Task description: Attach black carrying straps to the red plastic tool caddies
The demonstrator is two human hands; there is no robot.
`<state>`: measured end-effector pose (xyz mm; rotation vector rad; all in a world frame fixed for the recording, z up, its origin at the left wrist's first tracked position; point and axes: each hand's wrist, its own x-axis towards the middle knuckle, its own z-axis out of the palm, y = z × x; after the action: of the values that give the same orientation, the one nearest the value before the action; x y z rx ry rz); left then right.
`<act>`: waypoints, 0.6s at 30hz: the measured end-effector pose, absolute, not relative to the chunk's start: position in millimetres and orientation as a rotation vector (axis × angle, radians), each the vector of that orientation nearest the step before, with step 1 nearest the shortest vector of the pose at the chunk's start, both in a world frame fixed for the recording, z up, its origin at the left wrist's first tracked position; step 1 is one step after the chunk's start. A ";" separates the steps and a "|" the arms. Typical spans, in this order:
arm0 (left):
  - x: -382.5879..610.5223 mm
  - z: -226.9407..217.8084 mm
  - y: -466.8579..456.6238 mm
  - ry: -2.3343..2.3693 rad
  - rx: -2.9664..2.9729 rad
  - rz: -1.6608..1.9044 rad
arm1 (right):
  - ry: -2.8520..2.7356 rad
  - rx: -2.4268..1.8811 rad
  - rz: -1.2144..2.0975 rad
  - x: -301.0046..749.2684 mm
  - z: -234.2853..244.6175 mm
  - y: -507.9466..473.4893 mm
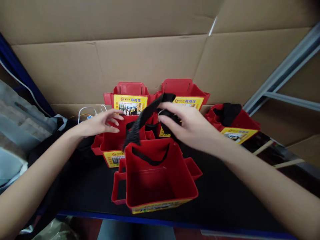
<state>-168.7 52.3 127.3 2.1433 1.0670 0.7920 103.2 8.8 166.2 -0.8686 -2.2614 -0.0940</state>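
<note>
Closest to me on the black table stands a red plastic box [160,180] with side pockets and a yellow label on its front. A black strap [143,121] is threaded through the box's back wall and rises from it. My right hand [183,123] is closed around the upper part of this strap, behind the box. My left hand [106,121] hovers at the left with its fingers apart, holding nothing, near another red box [110,141]. What lies under my right palm is partly hidden.
Two red boxes with yellow labels, one on the left [130,88] and one on the right [177,86], stand against the cardboard wall [150,63]. Another red box [246,121] with black strap inside sits at right. Plastic bags [15,130] and a white cable [85,108] lie left.
</note>
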 end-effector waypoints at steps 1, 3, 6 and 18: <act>-171.0 132.0 48.9 1.138 2.139 0.884 | -2.318 -0.857 -0.070 105.7 177.1 10.5; -168.3 141.3 36.2 1.156 2.155 1.014 | -2.483 -0.782 0.042 107.2 193.7 6.3; -148.2 148.3 6.6 0.952 2.370 0.911 | -2.764 -0.590 0.261 101.9 195.3 -13.4; -80.1 98.5 -27.5 0.791 3.110 -0.201 | -3.249 -0.909 0.206 97.7 100.6 -39.8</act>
<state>-80.1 -27.5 98.5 3.1100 0.7910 -0.2014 97.7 -39.8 100.6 -0.9090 -3.2487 0.2060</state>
